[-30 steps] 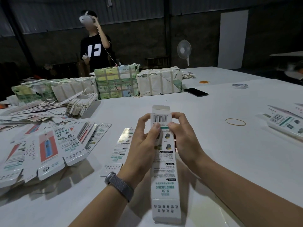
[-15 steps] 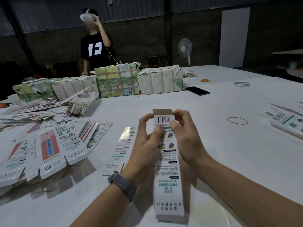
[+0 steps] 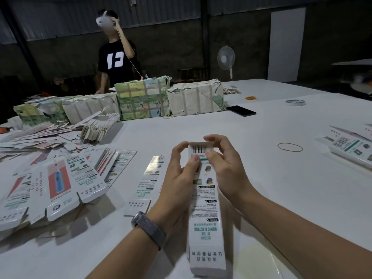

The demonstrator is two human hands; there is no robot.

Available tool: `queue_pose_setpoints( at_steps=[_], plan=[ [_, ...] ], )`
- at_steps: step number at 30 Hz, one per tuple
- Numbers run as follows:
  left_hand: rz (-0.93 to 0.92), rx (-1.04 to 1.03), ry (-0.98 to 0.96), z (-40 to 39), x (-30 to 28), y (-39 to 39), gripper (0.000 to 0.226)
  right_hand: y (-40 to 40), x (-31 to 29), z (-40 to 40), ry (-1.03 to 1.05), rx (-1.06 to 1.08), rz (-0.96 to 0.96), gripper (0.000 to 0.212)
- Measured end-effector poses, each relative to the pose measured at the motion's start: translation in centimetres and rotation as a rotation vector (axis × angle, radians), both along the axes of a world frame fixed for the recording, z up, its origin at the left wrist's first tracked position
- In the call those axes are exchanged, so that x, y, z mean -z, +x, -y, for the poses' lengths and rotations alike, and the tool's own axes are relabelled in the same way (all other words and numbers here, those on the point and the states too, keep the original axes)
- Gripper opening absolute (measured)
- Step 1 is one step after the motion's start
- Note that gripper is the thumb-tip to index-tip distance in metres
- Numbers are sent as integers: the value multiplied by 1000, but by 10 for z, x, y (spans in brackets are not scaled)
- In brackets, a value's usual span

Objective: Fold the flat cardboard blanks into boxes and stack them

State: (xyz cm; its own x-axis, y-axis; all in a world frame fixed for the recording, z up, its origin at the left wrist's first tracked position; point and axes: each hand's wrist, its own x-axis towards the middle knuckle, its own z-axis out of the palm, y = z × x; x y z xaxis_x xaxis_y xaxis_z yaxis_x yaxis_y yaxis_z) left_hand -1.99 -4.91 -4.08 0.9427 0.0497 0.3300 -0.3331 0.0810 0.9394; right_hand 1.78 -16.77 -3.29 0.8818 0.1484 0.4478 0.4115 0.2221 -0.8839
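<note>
Flat blanks (image 3: pixel 58 184) were noted fanned on the worktop (image 3: pixel 261 178) at left, unmoved. The box (image 3: pixel 205 214) was held upright at centre, its top end gripped between the left hand (image 3: pixel 179 178) and right hand (image 3: pixel 225 170). The end flap, standing open a second earlier, was found folded down under the fingertips (image 3: pixel 209 152). Finished boxes (image 3: pixel 350 152) were noted lying at far right.
</note>
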Motion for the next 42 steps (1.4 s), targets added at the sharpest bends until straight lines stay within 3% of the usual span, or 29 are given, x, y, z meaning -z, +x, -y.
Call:
queue_pose_setpoints(
  at_steps=[6, 12, 19, 31, 42],
  plan=[
    [-1, 4, 29, 2, 3, 2, 23, 1, -1, 0, 11, -18, -69, 5],
    [20, 41, 62, 3, 8, 4, 23, 5, -6, 5, 71, -69, -201, 25],
    [0, -55, 184, 0, 18, 13, 32, 12, 1, 4, -67, -29, -307, 16],
    [-59, 55, 159, -1, 15, 10, 32, 18, 1, 4, -128, 107, -251, 25],
    [-99, 118, 183, -3, 12, 5, 46, 16, -1, 6, -76, 76, -234, 24]
  ],
)
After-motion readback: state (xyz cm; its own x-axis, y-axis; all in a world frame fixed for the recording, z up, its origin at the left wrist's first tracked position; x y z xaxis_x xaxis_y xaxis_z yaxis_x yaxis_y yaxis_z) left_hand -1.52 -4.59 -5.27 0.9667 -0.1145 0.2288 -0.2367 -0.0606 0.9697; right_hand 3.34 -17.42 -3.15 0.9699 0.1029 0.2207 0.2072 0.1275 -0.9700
